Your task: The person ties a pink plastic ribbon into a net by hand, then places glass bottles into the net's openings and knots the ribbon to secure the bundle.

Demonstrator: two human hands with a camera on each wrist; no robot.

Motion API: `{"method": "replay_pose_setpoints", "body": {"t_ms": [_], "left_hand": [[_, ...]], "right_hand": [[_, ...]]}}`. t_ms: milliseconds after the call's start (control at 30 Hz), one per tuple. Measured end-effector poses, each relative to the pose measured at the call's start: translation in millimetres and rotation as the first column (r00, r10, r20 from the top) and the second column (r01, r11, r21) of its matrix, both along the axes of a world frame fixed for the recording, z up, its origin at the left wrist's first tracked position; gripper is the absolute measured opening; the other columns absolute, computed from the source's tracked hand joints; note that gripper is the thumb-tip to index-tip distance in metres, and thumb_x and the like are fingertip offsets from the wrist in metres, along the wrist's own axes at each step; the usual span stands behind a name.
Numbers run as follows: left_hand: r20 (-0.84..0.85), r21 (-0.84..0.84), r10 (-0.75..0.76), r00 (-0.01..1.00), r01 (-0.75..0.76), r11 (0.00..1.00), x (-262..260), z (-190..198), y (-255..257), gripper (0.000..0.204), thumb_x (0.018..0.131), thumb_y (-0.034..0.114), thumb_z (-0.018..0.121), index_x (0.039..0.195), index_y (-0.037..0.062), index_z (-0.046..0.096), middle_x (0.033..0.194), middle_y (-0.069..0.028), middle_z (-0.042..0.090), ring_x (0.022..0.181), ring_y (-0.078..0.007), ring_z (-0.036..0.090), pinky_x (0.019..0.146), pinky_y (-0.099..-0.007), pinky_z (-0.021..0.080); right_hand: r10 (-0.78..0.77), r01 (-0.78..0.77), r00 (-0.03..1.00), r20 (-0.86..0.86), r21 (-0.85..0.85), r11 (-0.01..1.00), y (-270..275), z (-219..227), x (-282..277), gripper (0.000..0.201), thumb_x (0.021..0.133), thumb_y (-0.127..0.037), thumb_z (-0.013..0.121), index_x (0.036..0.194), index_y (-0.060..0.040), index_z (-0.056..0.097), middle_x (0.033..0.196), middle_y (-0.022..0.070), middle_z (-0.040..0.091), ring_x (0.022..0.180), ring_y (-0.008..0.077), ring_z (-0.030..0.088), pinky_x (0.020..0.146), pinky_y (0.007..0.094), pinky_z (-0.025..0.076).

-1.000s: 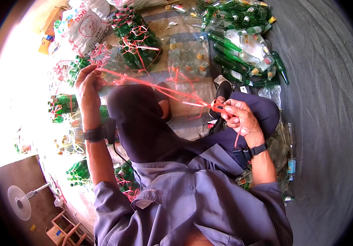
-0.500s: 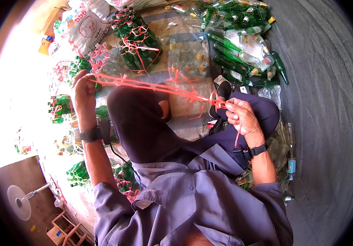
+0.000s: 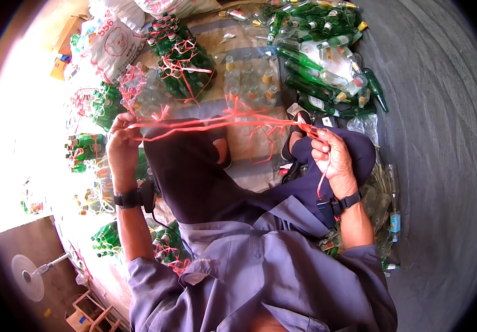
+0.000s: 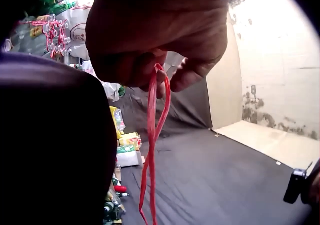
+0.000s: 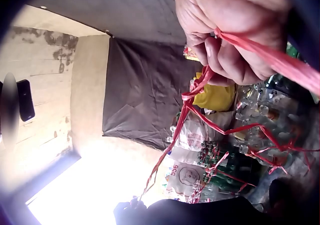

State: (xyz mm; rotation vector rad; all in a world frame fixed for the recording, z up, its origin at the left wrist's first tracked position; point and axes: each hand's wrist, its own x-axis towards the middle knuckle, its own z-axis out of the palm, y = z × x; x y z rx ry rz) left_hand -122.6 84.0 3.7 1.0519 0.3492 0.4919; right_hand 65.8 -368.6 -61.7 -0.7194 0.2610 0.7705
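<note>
Above my knees (image 3: 174, 155), my left hand (image 3: 122, 148) and right hand (image 3: 335, 159) pinch the red twine (image 4: 151, 140) strung between them; I judge this the straightening step, the next move calling for gentle, even tension.

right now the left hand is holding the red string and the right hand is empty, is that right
Not quite: the right hand is not empty. It holds the red string too, as the head view and the right wrist view show. The left hand is indeed holding the string.
</note>
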Motion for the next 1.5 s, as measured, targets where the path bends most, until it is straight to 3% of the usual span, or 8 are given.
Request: {"method": "replay_pose_setpoints", "body": {"t_ms": [133, 233, 667, 700, 733, 800, 1267, 1500], "left_hand": [[-0.176, 0.270, -0.024, 0.984, 0.071, 0.960, -4.0, -5.0, -5.9, 0.022, 0.081, 0.008, 0.059, 0.102, 0.0045, 0.060, 0.072, 0.0069, 0.049, 0.058, -0.0023, 0.038, 0.052, -0.0187, 0.029], [-0.363, 0.542, 0.260, 0.895, -0.024, 0.840, -0.5, -3.6, -12.2, 0.011, 0.090, 0.016, 0.060, 0.097, 0.0080, 0.064, 0.065, 0.0109, 0.043, 0.053, 0.0002, 0.032, 0.048, -0.0183, 0.024], [-0.103, 0.504, 0.297, 0.949, -0.208, 0.838, -13.2, -17.6, 6.8, 0.021, 0.102, 0.023, 0.053, 0.108, 0.0049, 0.061, 0.073, 0.0055, 0.051, 0.054, -0.0034, 0.037, 0.048, -0.0198, 0.030], [0.014, 0.945, 0.335, 0.942, -0.122, 0.305, -10.7, -15.6, 6.1, 0.025, 0.096, 0.025, 0.062, 0.108, 0.0028, 0.059, 0.073, 0.0046, 0.052, 0.056, -0.0043, 0.040, 0.050, -0.0195, 0.032], [0.016, 0.944, 0.334, 0.942, -0.124, 0.305, -12.2, -12.6, 3.4, 0.025, 0.096, 0.025, 0.062, 0.108, 0.0028, 0.059, 0.073, 0.0046, 0.052, 0.056, -0.0043, 0.040, 0.050, -0.0195, 0.032], [-0.046, 0.151, 0.026, 0.999, -0.019, 0.988, -21.4, -2.8, -6.8, 0.035, 0.090, 0.028, 0.070, 0.108, 0.0003, 0.060, 0.075, 0.0033, 0.054, 0.058, -0.0044, 0.041, 0.052, -0.0192, 0.031], [-0.317, 0.461, 0.008, 0.948, 0.147, 0.875, -16.5, 27.3, -56.8, 0.024, 0.091, 0.019, 0.060, 0.101, -0.0016, 0.065, 0.067, 0.0018, 0.054, 0.053, -0.0032, 0.037, 0.051, -0.0189, 0.026], [-0.435, 0.413, -0.457, 0.776, 0.623, 0.664, 55.2, 24.5, -144.3, 0.040, 0.089, 0.014, 0.065, 0.127, 0.0008, 0.057, 0.083, -0.0031, 0.065, 0.065, -0.0078, 0.054, 0.058, -0.0242, 0.043]], "right_hand": [[-0.021, 0.021, 1.000, -0.006, -0.011, 1.000, 0.4, 0.6, 0.0, 0.004, 0.090, -0.003, 0.061, 0.088, -0.0032, 0.058, 0.079, 0.0001, 0.053, 0.057, 0.0034, 0.039, 0.045, 0.0170, 0.029], [-0.057, 0.057, 0.998, 0.001, 0.024, 0.998, -1.7, -4.9, 0.7, 0.003, 0.090, -0.003, 0.061, 0.091, -0.0006, 0.060, 0.078, 0.0002, 0.054, 0.056, 0.0032, 0.039, 0.045, 0.0169, 0.029], [-0.066, 0.068, 0.997, -0.040, 0.035, 0.997, -10.3, -15.0, 8.8, 0.014, 0.093, -0.009, 0.060, 0.096, 0.0054, 0.061, 0.083, 0.0040, 0.061, 0.053, 0.0015, 0.038, 0.043, 0.0170, 0.027], [-0.054, 0.056, 0.998, -0.042, 0.047, 0.997, -9.3, -13.2, 9.8, 0.014, 0.094, -0.010, 0.061, 0.096, 0.0044, 0.061, 0.084, 0.0045, 0.062, 0.053, 0.0015, 0.038, 0.042, 0.0171, 0.027], [-0.056, 0.057, 0.998, -0.040, 0.047, 0.997, -8.1, -10.7, 10.5, 0.014, 0.094, -0.010, 0.061, 0.096, 0.0044, 0.061, 0.084, 0.0045, 0.062, 0.053, 0.0015, 0.038, 0.042, 0.0171, 0.027], [-0.102, 0.102, 0.995, 0.013, -0.046, 0.994, -5.2, -1.6, 11.7, 0.012, 0.095, -0.012, 0.062, 0.096, -0.0002, 0.061, 0.083, 0.0048, 0.062, 0.051, 0.0014, 0.038, 0.042, 0.0169, 0.026], [0.175, -0.102, 0.939, 0.297, -0.245, 0.964, -11.7, 37.2, 46.1, 0.015, 0.096, -0.020, 0.063, 0.100, -0.0046, 0.063, 0.069, -0.0003, 0.055, 0.046, 0.0019, 0.034, 0.039, 0.0169, 0.021], [0.198, -0.144, 0.941, 0.274, -0.205, 0.968, 13.1, 61.1, 39.5, 0.014, 0.097, -0.015, 0.061, 0.102, -0.0028, 0.063, 0.077, 0.0059, 0.063, 0.046, -0.0008, 0.034, 0.040, 0.0145, 0.025]]}}
